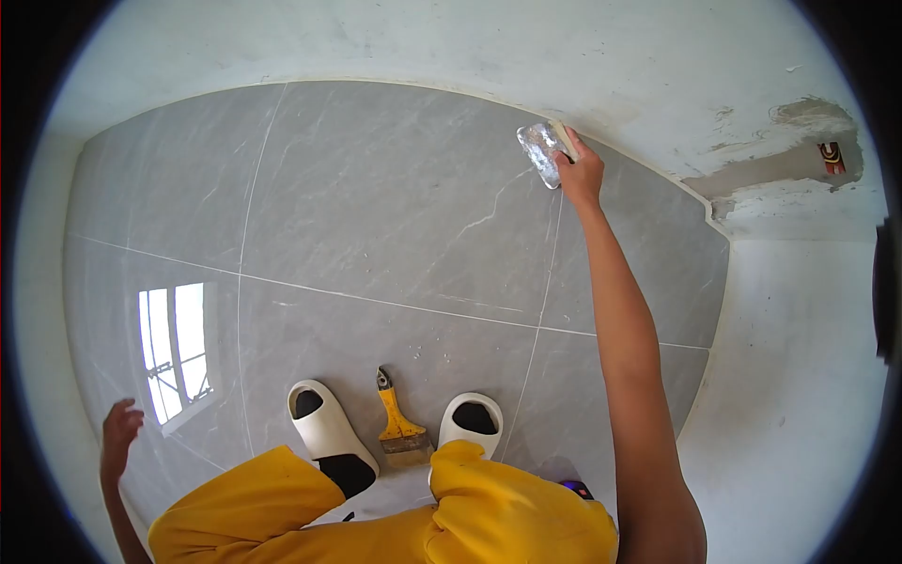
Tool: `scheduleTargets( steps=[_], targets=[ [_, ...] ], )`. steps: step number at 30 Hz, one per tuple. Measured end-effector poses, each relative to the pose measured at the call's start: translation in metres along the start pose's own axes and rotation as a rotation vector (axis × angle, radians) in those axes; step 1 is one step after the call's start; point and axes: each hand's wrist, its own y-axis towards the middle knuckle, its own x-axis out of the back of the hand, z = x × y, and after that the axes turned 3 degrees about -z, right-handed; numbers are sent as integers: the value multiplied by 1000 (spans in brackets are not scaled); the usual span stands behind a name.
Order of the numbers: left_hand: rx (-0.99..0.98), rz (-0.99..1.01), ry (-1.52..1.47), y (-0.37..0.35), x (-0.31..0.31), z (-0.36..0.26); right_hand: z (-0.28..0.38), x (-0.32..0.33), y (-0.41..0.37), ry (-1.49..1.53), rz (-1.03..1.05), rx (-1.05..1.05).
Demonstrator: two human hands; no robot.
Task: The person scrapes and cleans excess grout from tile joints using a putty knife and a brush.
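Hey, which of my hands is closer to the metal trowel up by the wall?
Right. The right hand has its grip on the trowel, reaching forward to the wall. The left hand is open and empty, low at the person's side, far from it.

1. Right hand [580, 174] grips a trowel [540, 150], blade on the grey tile floor [376, 216] by the wall [470, 47];
2. Left hand [120, 428] hangs empty, fingers spread;
3. Between both hands, a yellow-handled brush [401, 428] lies between two white slippers [329, 428].

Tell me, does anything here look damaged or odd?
Yes: right of the trowel in the right hand, the wall has a rough gouged channel of bare grey plaster, something red showing at its end.
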Motion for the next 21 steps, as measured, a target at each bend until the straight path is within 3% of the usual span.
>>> scheduleTargets(
  steps=[3, 4, 6, 7, 9, 11, 12, 13, 14, 15, 16, 19, 21],
  targets=[
    [232, 0, -531, -65, -10, 93, 7, 4, 4, -57, 113, 87],
    [83, 210, -899, -90, -15, 108, 10, 6, 2, -54, 150, 121],
    [358, -328, -1395, -134, -61, 26, 17, 18, -9, 16, -11, 247],
    [391, -641, -1569, -158, -83, -17, 31, 35, -24, 50, 38, 193],
    [10, -610, -1134, -222, -83, 149, 50, 68, -72, 243, 339, 59],
    [135, -879, -738, -240, -124, 54, 93, 115, -131, 298, 703, -62],
    [181, -922, -635, -244, -140, 24, 116, 136, -166, 326, 775, -141],
    [208, -933, -571, -245, -152, -1, 148, 163, -184, 209, 938, -261],
    [214, -949, -525, -244, -162, -12, 154, 183, -199, 154, 1070, -116],
    [192, -945, -507, -245, -161, -17, 179, 207, -206, -312, 1232, -100],
    [168, -940, -474, -243, -158, -25, 199, 221, -195, -191, 1487, -218],
    [20, -882, -366, -225, -117, -41, 181, 252, -175, 154, 1600, 93],
    [-28, -686, -412, -203, -79, -34, 162, 278, -134, 52, 1541, 364]
  ],
)
